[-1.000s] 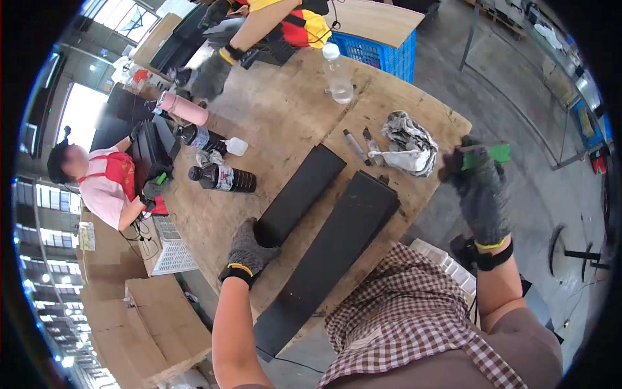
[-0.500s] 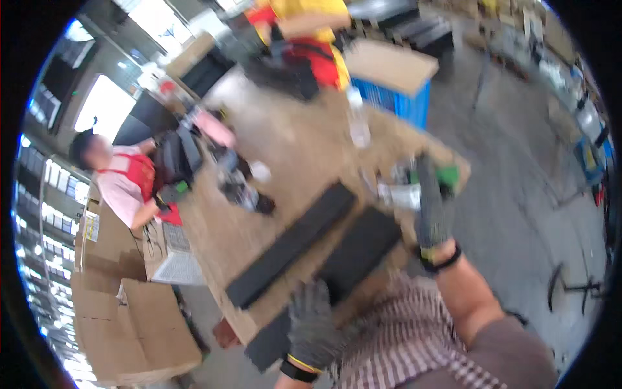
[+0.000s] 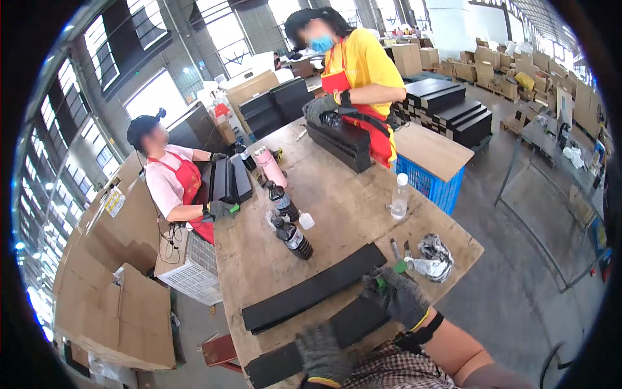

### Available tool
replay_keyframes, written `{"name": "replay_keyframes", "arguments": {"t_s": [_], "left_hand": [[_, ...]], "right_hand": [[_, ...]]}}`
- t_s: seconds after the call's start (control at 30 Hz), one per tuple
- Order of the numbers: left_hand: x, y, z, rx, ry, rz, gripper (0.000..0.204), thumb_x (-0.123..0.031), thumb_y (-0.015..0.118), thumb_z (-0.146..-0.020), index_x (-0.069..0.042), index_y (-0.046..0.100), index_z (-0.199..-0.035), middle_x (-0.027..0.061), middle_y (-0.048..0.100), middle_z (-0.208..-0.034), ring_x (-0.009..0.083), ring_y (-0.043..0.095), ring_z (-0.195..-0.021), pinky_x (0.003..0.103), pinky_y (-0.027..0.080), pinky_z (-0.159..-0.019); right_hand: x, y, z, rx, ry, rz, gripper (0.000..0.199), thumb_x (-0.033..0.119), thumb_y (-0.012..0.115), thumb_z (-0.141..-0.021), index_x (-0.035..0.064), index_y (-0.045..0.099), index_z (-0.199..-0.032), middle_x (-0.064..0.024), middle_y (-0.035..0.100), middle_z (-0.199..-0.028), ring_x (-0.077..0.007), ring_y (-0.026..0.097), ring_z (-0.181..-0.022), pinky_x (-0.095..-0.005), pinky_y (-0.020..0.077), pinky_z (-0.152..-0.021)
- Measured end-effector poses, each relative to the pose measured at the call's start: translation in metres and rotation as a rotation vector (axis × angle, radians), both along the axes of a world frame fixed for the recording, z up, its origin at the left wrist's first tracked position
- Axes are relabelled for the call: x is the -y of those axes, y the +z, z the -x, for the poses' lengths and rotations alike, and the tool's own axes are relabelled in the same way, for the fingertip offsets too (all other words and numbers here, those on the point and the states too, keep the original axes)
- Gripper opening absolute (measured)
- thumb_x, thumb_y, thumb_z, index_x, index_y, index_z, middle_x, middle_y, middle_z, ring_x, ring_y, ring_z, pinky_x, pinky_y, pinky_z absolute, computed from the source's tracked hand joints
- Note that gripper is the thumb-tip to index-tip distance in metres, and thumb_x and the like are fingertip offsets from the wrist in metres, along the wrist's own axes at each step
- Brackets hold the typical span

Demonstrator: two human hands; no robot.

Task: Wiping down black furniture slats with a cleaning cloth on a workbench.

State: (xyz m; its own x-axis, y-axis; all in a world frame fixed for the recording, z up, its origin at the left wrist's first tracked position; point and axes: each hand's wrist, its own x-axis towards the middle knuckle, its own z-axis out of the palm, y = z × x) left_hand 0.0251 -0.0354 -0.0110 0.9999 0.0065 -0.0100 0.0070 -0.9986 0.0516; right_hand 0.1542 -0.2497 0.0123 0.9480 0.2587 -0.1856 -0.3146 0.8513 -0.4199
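Two long flat black panels lie side by side on the wooden table (image 3: 337,207). The far panel (image 3: 311,288) is untouched. My gloved left hand (image 3: 322,353) lies flat, fingers spread, on the near panel (image 3: 353,321), close to my body. My gloved right hand (image 3: 396,297) sits at that panel's right end, closed around a small green tool (image 3: 399,266) whose tip sticks out above the fingers. My checked shirt fills the bottom edge.
Dark bottles (image 3: 293,238), a pink bottle (image 3: 271,167), a clear plastic bottle (image 3: 400,198) and a crumpled silvery bag (image 3: 433,256) stand on the table. Two people in red aprons work at the far side (image 3: 359,65) and left side (image 3: 170,185). Blue crate (image 3: 433,187), cardboard boxes (image 3: 123,301).
My right hand came down from the raised right side to the near panel's end. My left hand slid from the far panel back to the near one. My head tilted up.
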Motion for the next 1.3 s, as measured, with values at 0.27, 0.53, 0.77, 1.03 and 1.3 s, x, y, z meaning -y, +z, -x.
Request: {"name": "replay_keyframes", "arguments": {"t_s": [0.27, 0.53, 0.77, 1.03, 1.3], "left_hand": [[-0.130, -0.013, 0.081, 0.064, 0.444, -0.071, 0.125, -0.050, 0.088, -0.067, 0.002, 0.024, -0.161, 0.0308, 0.028, -0.165, 0.0491, 0.023, -0.154, 0.057, 0.015, -0.127], [-0.172, -0.032, 0.125, 0.104, 0.553, 0.045, 0.128, -0.038, 0.093, -0.061, 0.000, 0.024, -0.163, 0.0288, 0.029, -0.165, 0.0464, 0.024, -0.154, 0.055, 0.017, -0.128], [-0.144, -0.011, 0.132, 0.055, 0.520, -0.070, 0.135, -0.044, 0.093, -0.056, -0.004, 0.023, -0.164, 0.0255, 0.025, -0.168, 0.0482, 0.017, -0.156, 0.059, 0.014, -0.127], [-0.075, 0.023, 0.094, 0.272, 0.188, 0.153, 0.136, -0.067, 0.089, -0.060, -0.006, 0.026, -0.164, 0.0261, 0.023, -0.169, 0.0484, 0.018, -0.156, 0.059, 0.015, -0.127], [-0.029, 0.017, 0.041, 0.156, -0.167, 0.102, 0.111, -0.062, 0.076, -0.077, -0.001, 0.034, -0.159, 0.0260, 0.026, -0.167, 0.0466, 0.020, -0.157, 0.065, 0.014, -0.126]], "right_hand": [[0.050, 0.037, -0.084, 0.333, 0.544, 0.866, 0.027, 0.035, 0.073, -0.095, 0.0095, 0.069, -0.104, -0.0027, 0.068, -0.088, -0.0153, 0.067, -0.081, -0.0325, 0.0555, -0.071], [0.042, 0.052, -0.167, 0.177, 0.427, 1.296, 0.029, 0.029, 0.073, -0.094, 0.0029, 0.070, -0.106, -0.0096, 0.072, -0.096, -0.0226, 0.069, -0.074, -0.0395, 0.0601, -0.069], [0.051, 0.043, -0.137, 0.094, 0.409, 1.086, 0.022, 0.028, 0.074, -0.097, 0.0084, 0.068, -0.104, -0.0072, 0.072, -0.090, -0.0182, 0.071, -0.075, -0.0354, 0.0595, -0.063], [0.102, 0.003, -0.137, -0.055, 0.145, 0.946, 0.017, 0.023, 0.072, -0.097, 0.0073, 0.067, -0.101, -0.0062, 0.069, -0.085, -0.0184, 0.066, -0.068, -0.0343, 0.0540, -0.059], [0.016, 0.058, -0.043, 0.229, -0.042, 0.909, 0.030, 0.029, 0.072, -0.100, 0.0057, 0.070, -0.119, -0.0029, 0.071, -0.099, -0.0111, 0.065, -0.081, -0.0261, 0.0522, -0.070]]}}
